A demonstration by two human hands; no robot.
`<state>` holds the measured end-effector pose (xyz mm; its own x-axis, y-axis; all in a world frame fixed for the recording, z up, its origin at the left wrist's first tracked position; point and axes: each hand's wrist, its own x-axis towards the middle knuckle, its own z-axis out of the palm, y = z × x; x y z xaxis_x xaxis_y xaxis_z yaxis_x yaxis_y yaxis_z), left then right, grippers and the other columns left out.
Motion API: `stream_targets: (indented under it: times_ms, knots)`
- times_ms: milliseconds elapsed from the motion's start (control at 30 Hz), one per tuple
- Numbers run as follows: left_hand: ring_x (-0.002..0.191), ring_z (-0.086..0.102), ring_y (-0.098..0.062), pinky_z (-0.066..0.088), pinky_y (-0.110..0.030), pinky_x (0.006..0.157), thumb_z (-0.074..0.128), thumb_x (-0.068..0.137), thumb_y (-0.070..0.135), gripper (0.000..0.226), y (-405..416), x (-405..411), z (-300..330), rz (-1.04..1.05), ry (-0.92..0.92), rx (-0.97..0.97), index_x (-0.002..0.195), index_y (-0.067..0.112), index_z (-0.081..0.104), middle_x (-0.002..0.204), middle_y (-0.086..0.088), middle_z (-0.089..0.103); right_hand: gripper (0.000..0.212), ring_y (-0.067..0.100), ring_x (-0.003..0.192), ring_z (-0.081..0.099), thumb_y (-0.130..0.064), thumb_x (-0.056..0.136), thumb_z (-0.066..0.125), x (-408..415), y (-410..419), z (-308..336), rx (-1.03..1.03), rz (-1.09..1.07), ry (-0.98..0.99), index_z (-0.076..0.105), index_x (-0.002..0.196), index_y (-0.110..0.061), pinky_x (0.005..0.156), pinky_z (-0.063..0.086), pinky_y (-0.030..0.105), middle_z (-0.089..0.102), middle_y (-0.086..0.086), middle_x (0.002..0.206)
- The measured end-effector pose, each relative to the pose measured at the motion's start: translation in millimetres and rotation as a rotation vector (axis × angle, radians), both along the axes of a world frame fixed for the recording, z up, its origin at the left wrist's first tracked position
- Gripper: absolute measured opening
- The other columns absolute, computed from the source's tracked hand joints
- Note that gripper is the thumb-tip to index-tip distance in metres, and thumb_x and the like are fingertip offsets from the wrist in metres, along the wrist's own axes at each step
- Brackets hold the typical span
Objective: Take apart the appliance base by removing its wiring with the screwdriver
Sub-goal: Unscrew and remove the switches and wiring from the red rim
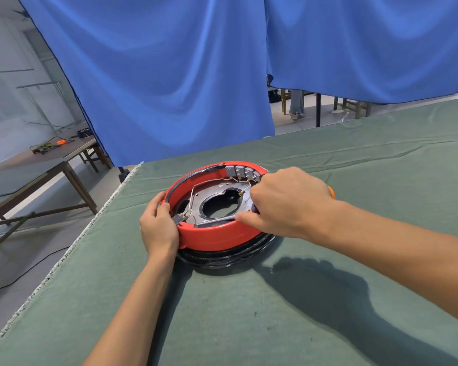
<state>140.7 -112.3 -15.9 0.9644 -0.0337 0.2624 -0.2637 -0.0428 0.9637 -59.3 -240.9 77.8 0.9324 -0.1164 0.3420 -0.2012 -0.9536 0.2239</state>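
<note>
appliance base (pixel 217 235) on desk (pixel 328 299) | left hand (pixel 158 228) grips base's left rim | right hand (pixel 288 202) grips screwdriver (pixel 331 192) over base, shaft aimed inward | wiring (pixel 212 182) still attached; removal seems early

the appliance base (pixel 217 233) sits on the table (pixel 328 299) near its left edge; the left hand (pixel 158 228) grips its left rim, the right hand (pixel 286 202) lies over its right side holding the screwdriver (pixel 220 220) inside, a curtain (pixel 169 75) behind
</note>
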Motion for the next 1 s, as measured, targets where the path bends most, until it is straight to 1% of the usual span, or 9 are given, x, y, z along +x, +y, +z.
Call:
stream_targets:
  times_ms: [100, 200, 233, 400, 567, 667, 767, 867, 1000]
  knots:
    - [0.106, 0.060, -0.017, 0.044, -0.037, 0.100, 0.046, 0.090, 0.012, 0.033, 0.5, 0.6, -0.6, -0.007, 0.000, -0.007, 0.116, 0.018, 0.066, 0.111, 0.001, 0.066, 0.059, 0.014, 0.041, 0.023, -0.060, 0.090, 0.042, -0.9, -9.8, 1.9, -0.044, -0.015, 0.001, 0.030, 0.051, -0.017, 0.043, 0.012, 0.027, 0.028, -0.002, 0.050]
    - [0.104, 0.059, -0.013, 0.044, -0.031, 0.098, 0.047, 0.090, 0.011, 0.033, -0.8, 2.3, 0.9, -0.008, 0.004, -0.015, 0.115, 0.018, 0.066, 0.112, 0.002, 0.065, 0.060, 0.015, 0.042, 0.026, -0.067, 0.088, 0.036, -9.5, -23.1, -1.6, -0.069, -0.072, 0.017, 0.041, 0.056, -0.017, 0.042, 0.014, 0.027, 0.031, -0.003, 0.051]
    - [0.103, 0.058, -0.012, 0.044, -0.029, 0.097, 0.047, 0.090, 0.010, 0.032, -1.3, 2.2, 1.4, -0.015, 0.006, -0.024, 0.115, 0.018, 0.066, 0.112, 0.002, 0.065, 0.060, 0.015, 0.042, 0.026, -0.068, 0.088, 0.034, -12.9, -26.2, -3.9, -0.057, -0.089, 0.019, 0.042, 0.057, -0.017, 0.042, 0.014, 0.027, 0.032, -0.003, 0.051]
    - [0.105, 0.059, -0.012, 0.044, -0.029, 0.098, 0.047, 0.091, 0.008, 0.032, -1.7, 0.5, 4.6, -0.050, 0.030, -0.061, 0.116, 0.017, 0.066, 0.111, 0.002, 0.065, 0.061, 0.012, 0.042, 0.026, -0.070, 0.086, 0.031, -22.9, -32.0, -9.1, -0.013, -0.121, 0.002, 0.035, 0.054, -0.018, 0.042, 0.015, 0.026, 0.032, -0.005, 0.050]
    - [0.102, 0.060, -0.011, 0.046, -0.031, 0.098, 0.047, 0.091, 0.007, 0.033, -0.8, -0.6, 5.6, -0.059, 0.051, -0.075, 0.114, 0.018, 0.067, 0.107, 0.005, 0.065, 0.063, 0.014, 0.043, 0.030, -0.068, 0.088, 0.032, -17.4, -30.6, -13.5, 0.021, -0.087, -0.005, 0.038, 0.053, -0.016, 0.042, 0.016, 0.028, 0.036, -0.003, 0.052]
    - [0.101, 0.061, -0.011, 0.046, -0.031, 0.097, 0.046, 0.091, 0.007, 0.033, -0.1, -1.0, 5.7, -0.058, 0.057, -0.085, 0.115, 0.018, 0.067, 0.106, 0.005, 0.066, 0.061, 0.013, 0.044, 0.027, -0.067, 0.089, 0.033, -14.5, -27.8, -14.7, 0.015, -0.090, -0.019, 0.037, 0.054, -0.017, 0.042, 0.015, 0.028, 0.033, -0.003, 0.053]
    - [0.101, 0.061, -0.013, 0.047, -0.031, 0.096, 0.046, 0.091, 0.006, 0.033, 0.1, -1.7, 5.6, -0.060, 0.059, -0.095, 0.114, 0.018, 0.067, 0.107, 0.002, 0.067, 0.062, 0.012, 0.044, 0.024, -0.066, 0.090, 0.035, -13.5, -27.0, -15.4, 0.029, -0.078, -0.032, 0.033, 0.052, -0.017, 0.043, 0.014, 0.028, 0.030, -0.003, 0.053]
    - [0.101, 0.062, -0.014, 0.047, -0.032, 0.096, 0.045, 0.091, 0.006, 0.033, 0.2, -2.0, 6.1, -0.065, 0.057, -0.092, 0.112, 0.019, 0.067, 0.110, -0.001, 0.067, 0.062, 0.012, 0.044, 0.026, -0.067, 0.089, 0.035, -11.3, -29.6, -15.8, 0.042, -0.070, -0.032, 0.035, 0.052, -0.017, 0.042, 0.015, 0.028, 0.032, -0.003, 0.053]
    - [0.106, 0.062, -0.017, 0.046, -0.036, 0.099, 0.045, 0.091, 0.007, 0.033, 0.0, -1.7, 5.4, -0.066, 0.054, -0.077, 0.114, 0.018, 0.066, 0.112, -0.002, 0.067, 0.061, 0.012, 0.043, 0.029, -0.066, 0.089, 0.037, -8.0, -34.3, -16.8, 0.054, -0.055, -0.039, 0.037, 0.052, -0.017, 0.042, 0.016, 0.027, 0.034, -0.004, 0.051]
